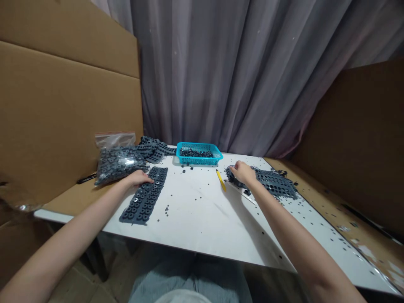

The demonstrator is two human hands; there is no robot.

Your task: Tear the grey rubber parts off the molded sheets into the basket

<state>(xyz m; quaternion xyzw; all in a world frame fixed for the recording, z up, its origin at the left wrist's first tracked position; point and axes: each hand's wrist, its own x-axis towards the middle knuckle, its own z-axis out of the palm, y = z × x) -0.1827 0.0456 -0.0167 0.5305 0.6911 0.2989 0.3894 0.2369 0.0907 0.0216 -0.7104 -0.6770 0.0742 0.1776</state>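
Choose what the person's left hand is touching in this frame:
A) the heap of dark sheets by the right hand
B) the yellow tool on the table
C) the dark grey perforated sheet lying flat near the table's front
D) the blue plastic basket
C. The left hand has its fingertips on the upper end of the dark grey perforated sheet.
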